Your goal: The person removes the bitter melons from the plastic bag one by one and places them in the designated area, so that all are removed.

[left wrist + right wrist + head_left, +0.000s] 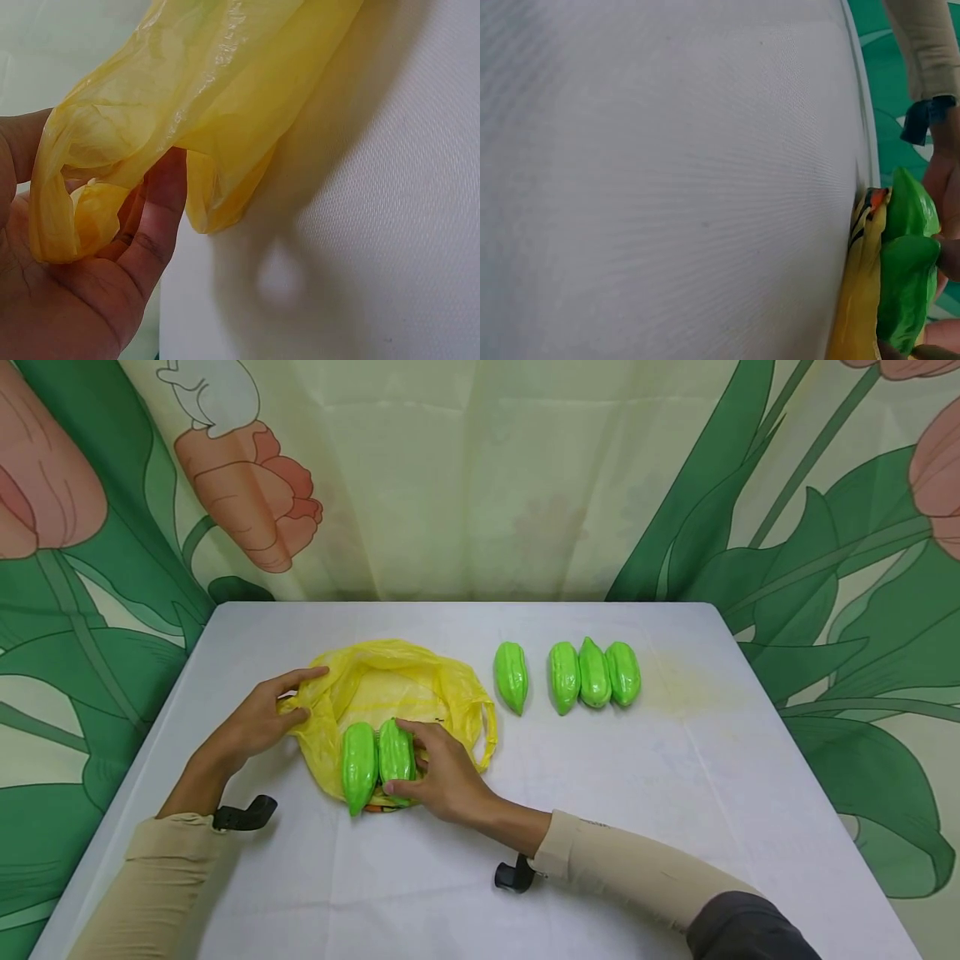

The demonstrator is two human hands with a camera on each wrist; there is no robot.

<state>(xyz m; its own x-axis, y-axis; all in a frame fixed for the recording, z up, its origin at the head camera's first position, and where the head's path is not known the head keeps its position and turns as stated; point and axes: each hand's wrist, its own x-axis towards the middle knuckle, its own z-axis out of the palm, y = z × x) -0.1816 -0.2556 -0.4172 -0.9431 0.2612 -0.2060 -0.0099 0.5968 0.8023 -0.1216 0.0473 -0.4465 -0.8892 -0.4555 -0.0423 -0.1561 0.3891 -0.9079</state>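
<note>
My left hand (258,718) holds the left side of a yellow plastic bag (457,685); in the left wrist view, a loop of the bag (56,217) passes around the fingers. Two glossy green star fruits lie side by side at the bag's near part. On the right one (395,756), my right hand (442,772) has its thumb and fingers around the sides. The left one (360,764) lies close beside it, its tip pointing towards me. From the right wrist view, both fruits (907,289) rest against yellow plastic, fingers partly hidden at the frame's edge.
Right of the bag, a single star fruit (512,677) lies apart from a row of three others (595,672). The bag's right handle loop (489,735) spreads on the white table (637,793). A patterned curtain (480,485) hangs behind.
</note>
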